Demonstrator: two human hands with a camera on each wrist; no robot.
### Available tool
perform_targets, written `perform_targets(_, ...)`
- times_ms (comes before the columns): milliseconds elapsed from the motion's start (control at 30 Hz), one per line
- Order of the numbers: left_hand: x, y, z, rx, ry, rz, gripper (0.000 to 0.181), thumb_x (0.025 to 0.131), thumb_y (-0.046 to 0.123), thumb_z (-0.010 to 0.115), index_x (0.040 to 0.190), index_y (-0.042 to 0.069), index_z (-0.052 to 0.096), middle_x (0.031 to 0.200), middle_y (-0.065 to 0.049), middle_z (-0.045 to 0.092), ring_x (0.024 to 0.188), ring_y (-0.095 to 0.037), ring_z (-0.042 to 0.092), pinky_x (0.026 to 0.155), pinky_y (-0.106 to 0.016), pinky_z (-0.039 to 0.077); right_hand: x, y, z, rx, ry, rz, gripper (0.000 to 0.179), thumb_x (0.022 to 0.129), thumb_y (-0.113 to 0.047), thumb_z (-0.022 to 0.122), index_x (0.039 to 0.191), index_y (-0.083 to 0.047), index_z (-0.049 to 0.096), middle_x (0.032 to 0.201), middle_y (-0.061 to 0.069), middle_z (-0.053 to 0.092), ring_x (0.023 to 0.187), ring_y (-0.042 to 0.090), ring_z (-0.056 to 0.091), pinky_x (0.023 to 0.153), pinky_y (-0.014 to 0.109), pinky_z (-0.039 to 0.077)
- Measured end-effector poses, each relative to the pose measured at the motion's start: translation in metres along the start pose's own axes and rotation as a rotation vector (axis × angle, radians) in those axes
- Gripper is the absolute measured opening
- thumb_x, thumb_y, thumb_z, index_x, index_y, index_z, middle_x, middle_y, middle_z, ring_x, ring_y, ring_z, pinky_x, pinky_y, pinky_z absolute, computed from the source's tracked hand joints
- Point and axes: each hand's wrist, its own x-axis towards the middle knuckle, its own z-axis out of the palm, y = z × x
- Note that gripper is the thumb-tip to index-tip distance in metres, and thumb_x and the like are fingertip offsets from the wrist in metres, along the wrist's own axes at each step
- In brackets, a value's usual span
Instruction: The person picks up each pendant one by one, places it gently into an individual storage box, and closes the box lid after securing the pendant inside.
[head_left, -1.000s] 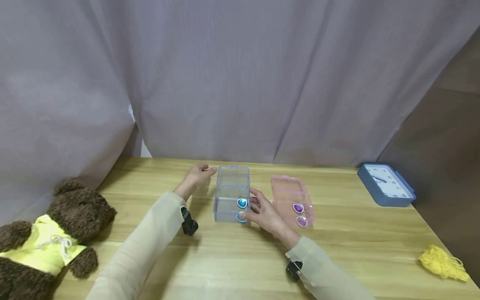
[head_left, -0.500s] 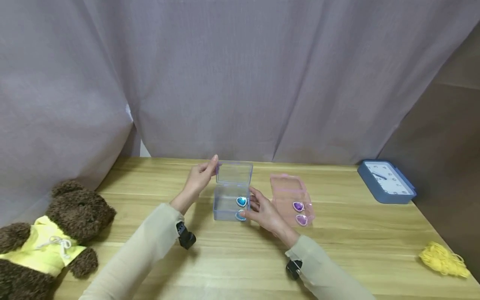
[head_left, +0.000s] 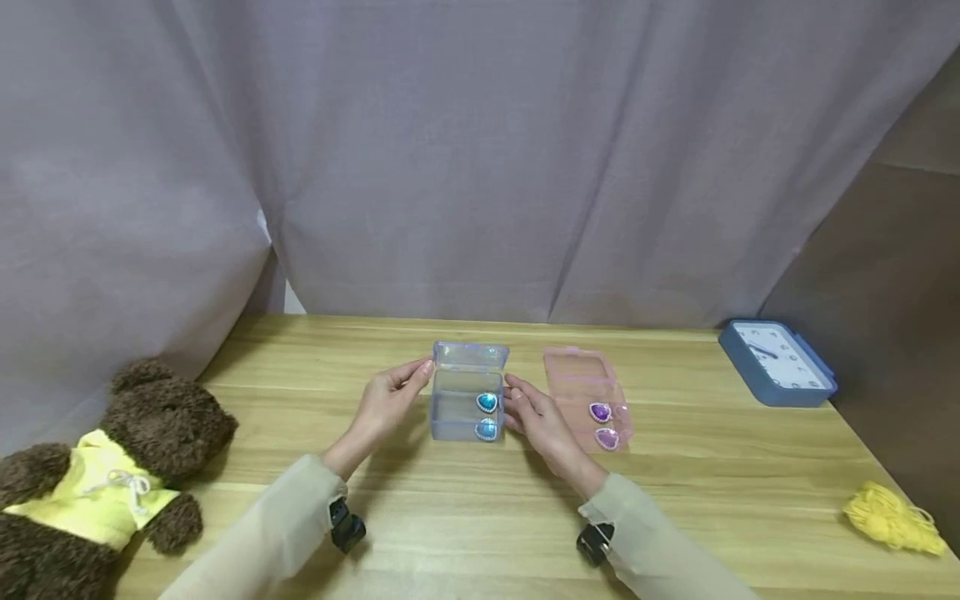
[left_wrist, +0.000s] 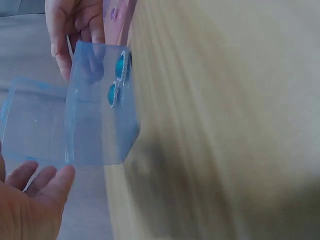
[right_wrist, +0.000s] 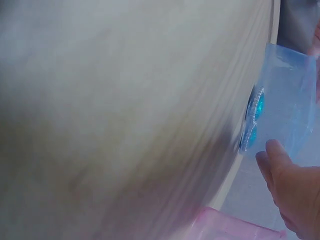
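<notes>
A clear blue plastic box [head_left: 453,407] stands on the table with its hinged lid [head_left: 469,357] raised at the back. At its right side lie two teardrop-shaped blue gems, one bright blue gem [head_left: 487,402] and one paler gem [head_left: 486,429], both with beaded white rims. My left hand [head_left: 386,404] is at the box's left, thumb and fingertips by the lid's edge near the hinge. In the left wrist view, the fingertips [left_wrist: 65,175] meet that edge. My right hand [head_left: 543,421] has its fingers along the box's right wall, partly hidden by it.
A pink plastic box [head_left: 573,392] lies open on the right, with a purple gem [head_left: 600,412] and a lighter gem [head_left: 607,438]. A blue clock [head_left: 780,362] and yellow yarn [head_left: 894,517] are further right. A brown teddy bear [head_left: 168,421] lies left. A grey curtain [head_left: 450,167] hangs behind.
My left hand has come to the lid, then down and nearer. The lid has swung up from the back and now tilts forward. My right thumb has drawn back off the paler blue gem.
</notes>
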Motion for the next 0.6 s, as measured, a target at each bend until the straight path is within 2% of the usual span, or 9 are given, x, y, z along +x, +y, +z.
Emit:
perform_targets(100, 0.005, 0.006, 0.002, -0.036, 0.0, -0.003, 0.054, 0.093, 0.05, 0.05, 0.118, 0.004, 0.064, 0.124, -0.013, 0.061, 0.108, -0.031, 0.062, 0.085, -0.038, 0.055, 0.001, -0.002, -0.001, 0.008, 0.0, -0.003, 0.043, 0.103, -0.009, 0.029, 0.141, 0.011, 0.026, 0.14, 0.034, 0.035, 0.127, 0.044, 0.041, 0.103, 0.042, 0.041)
perform_targets(200, 0.006, 0.009, 0.004, 0.041, 0.022, 0.017, 0.048, 0.092, 0.048, 0.054, 0.109, 0.006, 0.068, 0.113, -0.011, 0.068, 0.098, -0.026, 0.067, 0.079, -0.033, 0.057, 0.001, 0.001, 0.0, 0.019, -0.015, -0.015, 0.042, 0.103, -0.008, 0.028, 0.141, 0.011, 0.028, 0.141, 0.034, 0.034, 0.128, 0.044, 0.04, 0.103, 0.042, 0.041)
perform_targets(300, 0.005, 0.008, 0.006, 0.103, 0.021, 0.056, 0.04, 0.091, 0.038, 0.061, 0.111, 0.004, 0.067, 0.11, -0.012, 0.069, 0.097, -0.026, 0.067, 0.082, -0.032, 0.056, 0.001, 0.001, 0.001, 0.03, -0.016, -0.023, 0.042, 0.103, -0.009, 0.028, 0.14, 0.01, 0.029, 0.14, 0.032, 0.036, 0.128, 0.043, 0.041, 0.102, 0.042, 0.042)
perform_targets(433, 0.002, 0.0, 0.007, 0.09, -0.005, 0.077, 0.046, 0.089, 0.027, 0.064, 0.124, -0.002, 0.058, 0.123, -0.017, 0.061, 0.111, -0.029, 0.061, 0.093, -0.035, 0.051, 0.001, 0.001, 0.002, 0.033, 0.0, -0.005, 0.043, 0.104, -0.014, 0.029, 0.141, 0.009, 0.03, 0.14, 0.031, 0.039, 0.127, 0.041, 0.042, 0.102, 0.041, 0.042)
perform_targets(600, -0.004, -0.015, 0.008, 0.117, 0.008, 0.065, 0.048, 0.089, 0.026, 0.065, 0.125, -0.004, 0.056, 0.123, -0.02, 0.059, 0.112, -0.032, 0.059, 0.094, -0.037, 0.05, 0.001, 0.001, 0.004, 0.016, 0.026, 0.022, 0.045, 0.101, -0.013, 0.039, 0.14, 0.01, 0.032, 0.141, 0.028, 0.039, 0.126, 0.039, 0.045, 0.1, 0.036, 0.045)
